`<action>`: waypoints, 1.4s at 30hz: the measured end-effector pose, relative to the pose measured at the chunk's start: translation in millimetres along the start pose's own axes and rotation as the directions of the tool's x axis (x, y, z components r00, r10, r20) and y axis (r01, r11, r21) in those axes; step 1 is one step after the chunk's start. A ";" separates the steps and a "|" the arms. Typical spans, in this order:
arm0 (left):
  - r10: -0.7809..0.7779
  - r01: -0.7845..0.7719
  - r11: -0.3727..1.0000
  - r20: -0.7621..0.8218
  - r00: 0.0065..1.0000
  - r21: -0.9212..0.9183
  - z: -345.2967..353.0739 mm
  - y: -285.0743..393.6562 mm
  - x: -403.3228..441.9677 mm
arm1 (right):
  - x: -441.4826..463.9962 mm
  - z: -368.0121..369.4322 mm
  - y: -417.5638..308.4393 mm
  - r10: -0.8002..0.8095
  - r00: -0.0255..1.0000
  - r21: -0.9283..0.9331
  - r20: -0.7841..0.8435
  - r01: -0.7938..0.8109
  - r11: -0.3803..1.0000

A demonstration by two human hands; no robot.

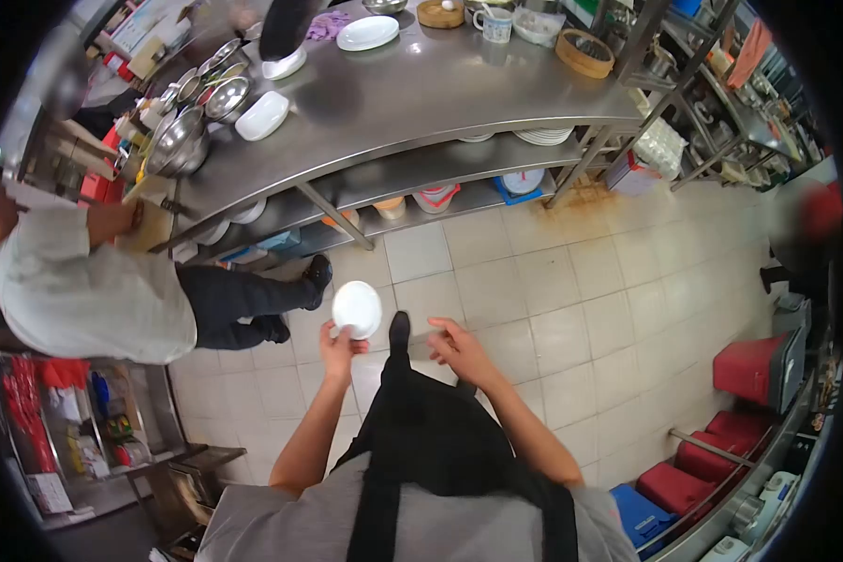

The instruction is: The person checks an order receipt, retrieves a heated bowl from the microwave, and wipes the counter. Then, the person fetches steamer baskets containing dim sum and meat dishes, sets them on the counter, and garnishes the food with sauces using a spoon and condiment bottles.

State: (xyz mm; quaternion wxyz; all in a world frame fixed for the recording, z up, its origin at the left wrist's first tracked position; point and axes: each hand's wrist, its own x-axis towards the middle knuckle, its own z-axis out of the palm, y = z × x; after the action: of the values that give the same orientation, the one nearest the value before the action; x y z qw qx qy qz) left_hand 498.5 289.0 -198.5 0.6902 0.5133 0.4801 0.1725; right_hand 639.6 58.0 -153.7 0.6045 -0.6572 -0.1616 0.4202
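Note:
A round white plate point(357, 307) is held out over the tiled floor, gripped at its near edge by my left hand point(341, 352). The thumb lies over its rim, and the fingers beneath are partly hidden. To the right, apart from the plate, my right hand point(459, 352) hangs in the air with its fingers loosely curled and apart, nothing in them. Ahead of both hands stands a long steel table point(365, 103), with white dishes such as an oval plate point(368, 34) and a rectangular dish point(263, 116) on top.
A person in a white shirt point(94, 281) stands at the left by metal bowls point(180, 142). Plates point(543, 137) and tubs fill the table's lower shelf. Red bins point(754, 370) line the right side. Another blurred person point(806, 234) is at far right. Shelves point(84, 421) stand lower left.

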 end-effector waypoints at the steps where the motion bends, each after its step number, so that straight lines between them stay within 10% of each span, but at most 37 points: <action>1: -0.025 0.022 0.999 -0.077 0.997 -0.037 -9.9 -5.3 37.9 | 8.2 -3.9 23.5 0.044 0.999 0.042 -0.017 -0.043 0.998; 6: -0.081 -0.019 0.973 -0.423 0.903 -0.228 -51.2 -31.5 275.3 | -19.8 -33.0 292.0 0.383 0.743 0.297 -0.549 -0.254 0.920; 9: -0.072 -0.128 0.944 -0.569 0.819 -0.303 -87.3 -43.6 425.5 | -95.6 -24.5 380.5 0.773 0.388 0.643 -0.501 -0.431 0.633; 10: -0.090 -0.171 0.907 -0.574 0.814 -0.386 -64.3 -13.4 433.2 | -144.5 -16.5 451.1 0.823 0.455 0.879 -0.339 -0.158 0.450; 11: -0.056 -0.224 0.917 -0.662 0.748 -0.331 -56.9 -4.5 466.1 | -147.5 0.3 432.0 0.881 0.243 0.734 -0.405 -0.488 0.472; 12: -0.031 -0.296 0.870 -0.644 0.765 -0.395 -64.1 -1.4 501.7 | -158.7 11.9 426.9 0.899 0.248 0.663 -0.361 -0.610 0.435; 14: 0.126 -0.346 0.911 -0.648 0.751 -0.224 -72.2 9.3 560.7 | -197.2 40.4 460.2 0.969 0.136 0.724 -0.207 -0.645 0.245; 17: 0.254 -0.425 0.880 -0.548 0.797 -0.211 -94.1 26.9 633.1 | -305.1 89.3 565.6 0.936 0.339 0.736 0.099 -0.658 0.160; 21: 0.278 -0.442 0.867 -0.511 0.813 -0.232 -93.7 42.8 675.3 | -250.9 91.4 492.0 0.970 0.227 0.726 -0.090 -0.651 0.220; 26: 0.280 -0.428 0.870 -0.472 0.836 -0.243 -96.0 42.1 691.8 | -248.1 94.6 499.6 0.837 0.496 0.635 -0.232 -0.574 0.517; 33: 0.191 -0.314 0.921 -0.435 0.880 -0.230 -119.1 3.0 611.5 | -176.7 58.1 393.7 0.968 0.195 0.882 -0.160 -0.413 0.229; 35: 0.180 -0.264 0.955 -0.440 0.880 -0.138 -128.5 -26.8 526.7 | -192.4 59.9 468.8 0.829 0.466 0.254 -0.310 -0.799 0.544; 37: 0.141 -0.061 0.982 -0.479 0.866 0.179 -124.2 -47.1 406.9 | -113.0 50.6 399.0 0.741 0.514 0.161 -0.431 -0.765 0.624; 38: 0.203 -0.062 0.900 -0.289 0.936 0.432 -168.8 -98.0 368.1 | -63.5 51.3 362.1 0.621 0.566 0.084 -0.543 -0.699 0.710; 39: 0.418 -0.330 0.426 0.140 0.898 0.842 -192.8 -118.7 321.2 | -7.3 52.2 306.1 0.486 0.598 -0.001 -0.637 -0.631 0.776; 40: 0.089 -0.047 0.681 -0.019 0.996 0.731 -145.7 -71.2 233.6 | 41.0 48.8 230.8 0.433 0.660 -0.196 -0.614 -0.659 0.726; 41: -0.088 -0.025 0.575 0.092 0.992 0.818 -156.8 -90.2 195.9 | 70.0 58.0 260.2 0.333 0.653 0.069 -0.681 -0.396 0.916; 42: 0.005 -0.316 0.522 0.368 0.930 0.792 -163.9 -106.0 169.2 | 103.5 58.3 179.4 0.422 0.723 0.261 -0.548 -0.332 0.907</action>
State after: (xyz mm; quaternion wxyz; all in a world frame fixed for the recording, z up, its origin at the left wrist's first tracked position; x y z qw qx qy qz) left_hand 415.1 457.8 -375.4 0.4072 0.8440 0.3343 -0.1010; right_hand 604.6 132.0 -352.7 0.5717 -0.7283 0.2031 0.3186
